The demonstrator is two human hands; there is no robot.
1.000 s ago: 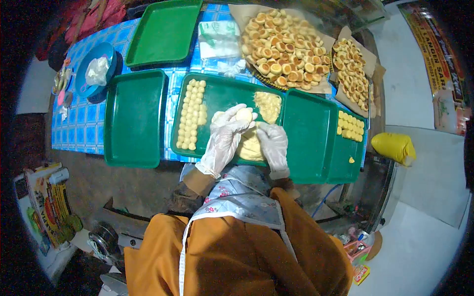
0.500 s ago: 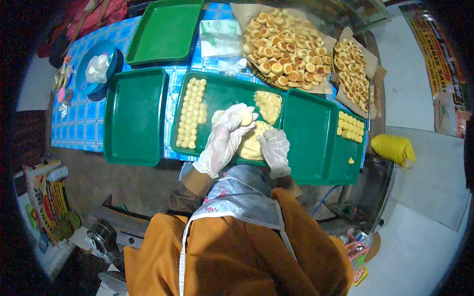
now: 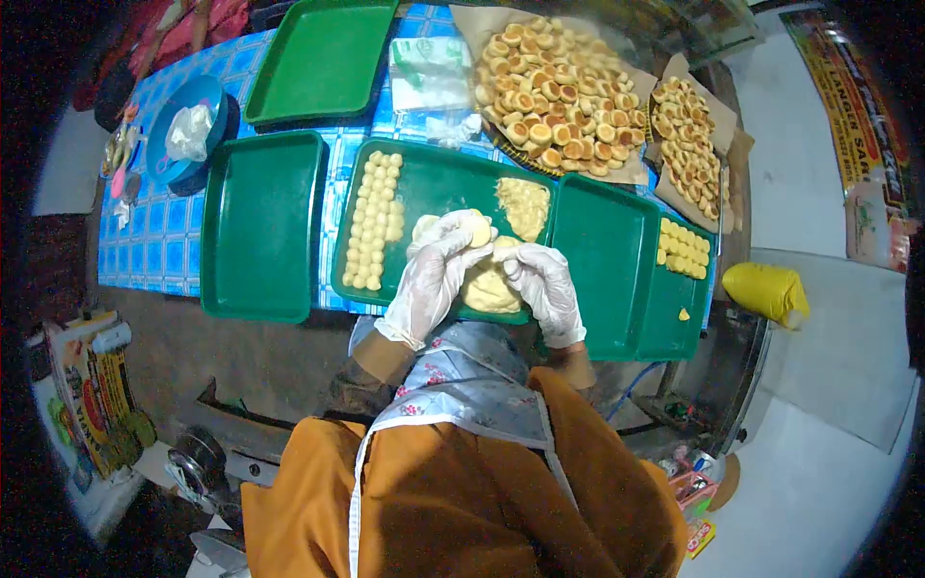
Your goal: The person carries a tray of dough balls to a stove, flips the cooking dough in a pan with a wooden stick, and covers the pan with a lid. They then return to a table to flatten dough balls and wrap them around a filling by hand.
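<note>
Both my hands wear whitish gloves and are over a green tray [image 3: 443, 173]. My left hand [image 3: 431, 281] is closed around a flattened piece of pale yellow dough [image 3: 479, 229], held up at its fingertips. Close beside it, my right hand [image 3: 547, 289] pinches at what looks like a small bit of dough, its fingertips near the left ones. Beneath and between the hands lies a large lump of dough [image 3: 491, 291]. Rows of small dough balls [image 3: 371, 231] line the tray's left side. A rough yellowish mass [image 3: 525, 207] sits at its upper right.
Further green trays stand left [image 3: 260, 231], right [image 3: 602, 241] and behind [image 3: 323, 58]. Yellow pieces [image 3: 682, 249] lie in the far-right tray. Baked rounds [image 3: 564, 91] are heaped at the back. A blue basin [image 3: 207, 154] holds a plastic bag. A yellow bag [image 3: 766, 294] is at right.
My right hand has risen from the side of the dough lump and turned, its fingertips now pinched together near my left hand. The left hand has shifted only slightly, still holding its dough piece.
</note>
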